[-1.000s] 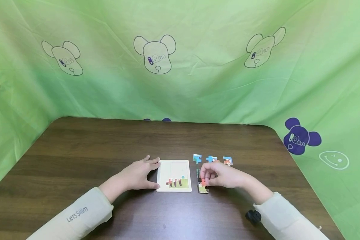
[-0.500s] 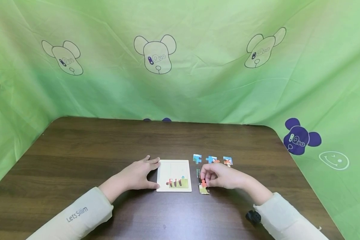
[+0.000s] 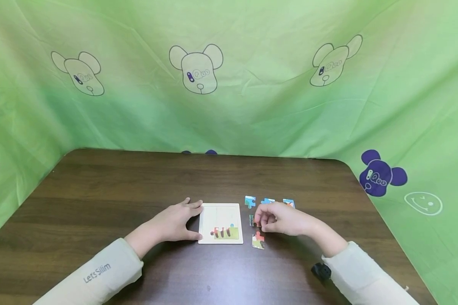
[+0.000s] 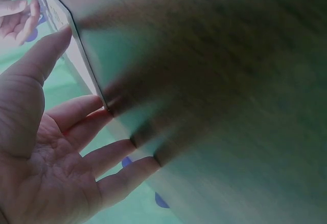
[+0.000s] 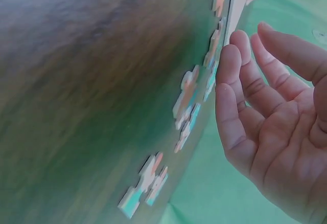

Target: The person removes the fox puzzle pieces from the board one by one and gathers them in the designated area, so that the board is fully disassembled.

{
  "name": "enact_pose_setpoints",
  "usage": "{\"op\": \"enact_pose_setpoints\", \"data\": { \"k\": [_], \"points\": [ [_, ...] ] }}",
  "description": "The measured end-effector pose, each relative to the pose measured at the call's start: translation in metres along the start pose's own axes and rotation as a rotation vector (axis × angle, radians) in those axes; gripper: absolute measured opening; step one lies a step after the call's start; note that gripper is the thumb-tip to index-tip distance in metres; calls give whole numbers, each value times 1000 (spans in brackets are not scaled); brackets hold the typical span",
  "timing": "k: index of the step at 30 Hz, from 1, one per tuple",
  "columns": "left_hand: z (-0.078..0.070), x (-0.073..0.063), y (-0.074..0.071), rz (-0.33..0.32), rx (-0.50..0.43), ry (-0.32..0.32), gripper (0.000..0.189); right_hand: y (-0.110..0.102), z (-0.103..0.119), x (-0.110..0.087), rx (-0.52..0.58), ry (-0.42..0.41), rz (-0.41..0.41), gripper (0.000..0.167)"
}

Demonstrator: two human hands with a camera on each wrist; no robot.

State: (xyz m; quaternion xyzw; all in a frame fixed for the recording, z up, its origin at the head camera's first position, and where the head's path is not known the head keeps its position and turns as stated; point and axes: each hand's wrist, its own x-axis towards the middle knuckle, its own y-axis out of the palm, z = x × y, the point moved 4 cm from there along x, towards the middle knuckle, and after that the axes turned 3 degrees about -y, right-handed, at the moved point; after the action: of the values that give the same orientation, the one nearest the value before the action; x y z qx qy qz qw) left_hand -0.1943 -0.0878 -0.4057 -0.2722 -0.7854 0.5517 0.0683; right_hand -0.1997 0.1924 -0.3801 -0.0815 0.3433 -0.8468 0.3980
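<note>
My left hand [image 3: 174, 221] lies at the left side of a pale square puzzle tray [image 3: 221, 205]. Its spread, fairly straight fingers and thumb touch the tray's edge, as the left wrist view also shows. Joined pieces with a striped tail on green [image 3: 229, 233] fill part of the tray's near side. Over loose pieces on the right hovers my right hand [image 3: 284, 218], fingers loosely bent and holding nothing in the right wrist view. Just below it lies a red-and-green jigsaw piece [image 3: 258, 241]. A dark green piece [image 3: 251, 220] is partly hidden by the fingers.
Blue jigsaw pieces lie beyond the right hand: one on the left [image 3: 249, 201], one in the middle [image 3: 268, 201] and one on the right [image 3: 289, 203], the last two partly covered. The brown table [image 3: 137, 178] ends at a green curtain [image 3: 252, 118].
My right hand has come off the red-and-green piece and moved slightly away from me. That piece has shifted a little toward me. The left hand and tray stay put.
</note>
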Motion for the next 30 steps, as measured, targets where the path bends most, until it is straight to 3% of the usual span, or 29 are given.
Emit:
{"op": "enact_pose_setpoints", "data": {
  "k": [11,19,30],
  "points": [
    [-1,1,2,0,1,-11,76,14,11,25,-25,20,30,10],
    [0,0,2,-11,-9,-1,76,26,22,47,-87,-66,51,15],
    [1,1,1,-12,-12,4,76,40,32,62,-143,-102,82,12]
  ]
}}
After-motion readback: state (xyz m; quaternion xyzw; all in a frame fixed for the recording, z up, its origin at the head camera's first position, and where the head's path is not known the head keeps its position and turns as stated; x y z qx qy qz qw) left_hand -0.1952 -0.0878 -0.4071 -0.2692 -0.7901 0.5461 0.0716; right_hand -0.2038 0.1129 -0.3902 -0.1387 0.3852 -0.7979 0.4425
